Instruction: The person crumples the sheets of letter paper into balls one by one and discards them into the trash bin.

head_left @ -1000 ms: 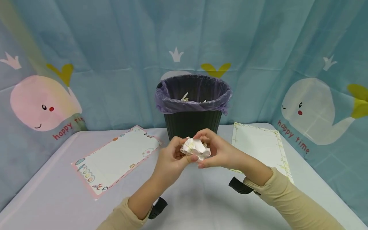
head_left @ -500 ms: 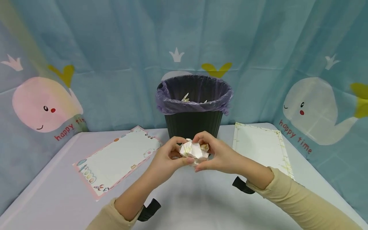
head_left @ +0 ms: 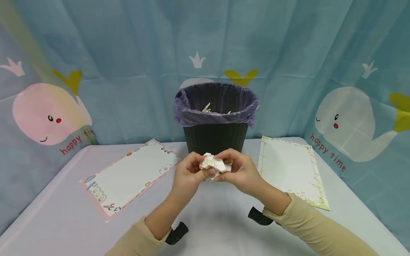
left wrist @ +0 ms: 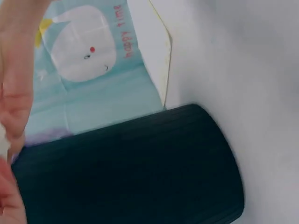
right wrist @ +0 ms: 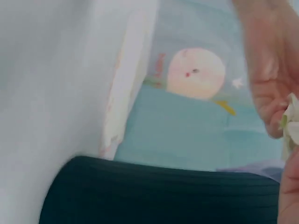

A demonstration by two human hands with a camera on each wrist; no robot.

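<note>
A crumpled ball of white paper [head_left: 215, 165] with yellow-green print is held between both hands in the head view, in front of the bin. My left hand [head_left: 189, 174] grips its left side, thumb on the near face and fingers curled behind. On the other side my right hand [head_left: 243, 172] pinches the ball between thumb and curled fingers. In the right wrist view the crumpled paper [right wrist: 292, 123] shows at the right edge between the hands. The left wrist view catches only parts of the hands at its left edge.
Behind the hands stands a dark ribbed trash bin [head_left: 215, 137] with a purple liner [head_left: 211, 120] and paper scraps inside. A pink-bordered sheet [head_left: 128, 177] lies at left, a yellow-green-bordered sheet [head_left: 288, 167] at right. A blue whale-print curtain [head_left: 137, 106] surrounds the white table [head_left: 211, 227].
Both hands stay round the paper ball and squeeze it; it looks a little more compact. The right forearm has shifted left, uncovering more of the right-hand sheet.
</note>
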